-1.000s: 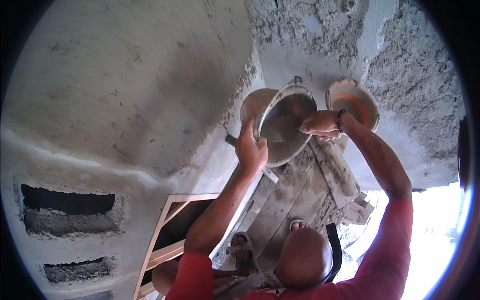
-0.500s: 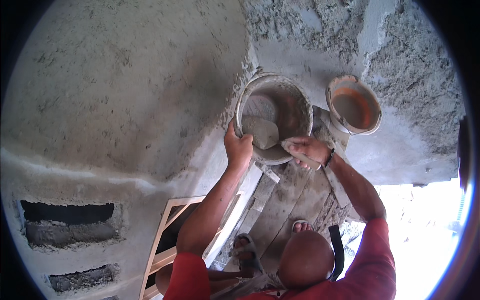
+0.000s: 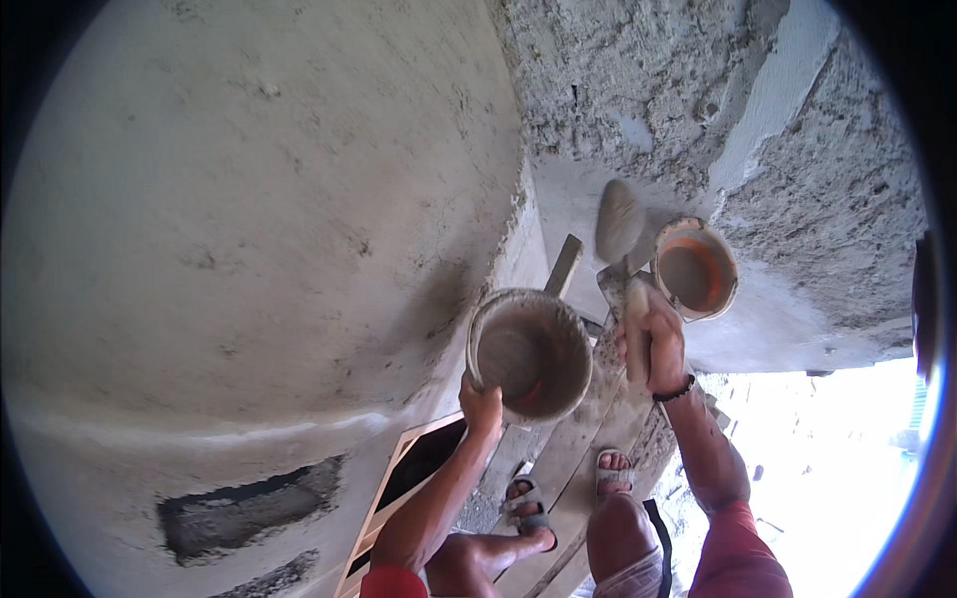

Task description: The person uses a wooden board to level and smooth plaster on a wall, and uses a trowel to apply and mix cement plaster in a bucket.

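The left hand (image 3: pixel 482 407) is firmly gripping the bucket (image 3: pixel 564 347) above the planks (image 3: pixel 575 448), the right hand (image 3: pixel 666 344) is holding a trowel (image 3: pixel 620 221) beside the orange-grey pail (image 3: pixel 717 269), mid-plastering, it seems, and the next move is probably calling for steady, level control.

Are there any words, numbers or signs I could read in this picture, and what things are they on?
There are none to read.
Round, mortar-smeared grey bucket in the left hand: no lettering shows.
Round grey bucket with an orange band inside: none shows.
Grey, mortar-coated trowel in the right hand: blurred, no readable mark.
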A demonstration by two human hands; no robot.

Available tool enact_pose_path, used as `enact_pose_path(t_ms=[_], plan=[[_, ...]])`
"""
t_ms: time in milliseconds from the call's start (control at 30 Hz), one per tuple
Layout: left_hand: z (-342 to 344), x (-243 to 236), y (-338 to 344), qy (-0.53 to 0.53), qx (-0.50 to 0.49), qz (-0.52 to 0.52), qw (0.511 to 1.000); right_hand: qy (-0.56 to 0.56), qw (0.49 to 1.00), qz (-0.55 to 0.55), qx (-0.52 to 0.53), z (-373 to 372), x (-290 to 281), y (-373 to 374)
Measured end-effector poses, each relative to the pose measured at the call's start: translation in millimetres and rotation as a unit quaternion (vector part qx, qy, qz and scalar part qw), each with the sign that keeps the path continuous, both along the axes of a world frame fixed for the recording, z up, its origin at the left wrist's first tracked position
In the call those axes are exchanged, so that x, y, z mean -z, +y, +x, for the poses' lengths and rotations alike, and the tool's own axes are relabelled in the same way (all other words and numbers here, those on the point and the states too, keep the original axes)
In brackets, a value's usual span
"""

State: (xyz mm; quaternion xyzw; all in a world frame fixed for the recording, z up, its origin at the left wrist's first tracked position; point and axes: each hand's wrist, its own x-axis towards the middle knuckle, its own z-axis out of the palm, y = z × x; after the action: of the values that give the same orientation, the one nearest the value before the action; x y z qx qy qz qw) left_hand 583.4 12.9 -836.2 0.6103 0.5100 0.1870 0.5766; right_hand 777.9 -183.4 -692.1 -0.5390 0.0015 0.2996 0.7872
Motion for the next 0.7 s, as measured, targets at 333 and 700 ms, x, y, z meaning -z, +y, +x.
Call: enact_pose_path(t_ms=[333, 700], plan=[[-108.7, -128.7, -12.0, 0.018, -0.022, -0.029, 0.999, -0.23, 0.908, -0.088, 0.34, 48.2, -50.1, 134.2], [-103.4, -125.9, -25.7, 0.02, -0.051, -0.11, 0.992, -0.394, 0.91, -0.091, 0.089, 3.4, -142.3, 157.7]])
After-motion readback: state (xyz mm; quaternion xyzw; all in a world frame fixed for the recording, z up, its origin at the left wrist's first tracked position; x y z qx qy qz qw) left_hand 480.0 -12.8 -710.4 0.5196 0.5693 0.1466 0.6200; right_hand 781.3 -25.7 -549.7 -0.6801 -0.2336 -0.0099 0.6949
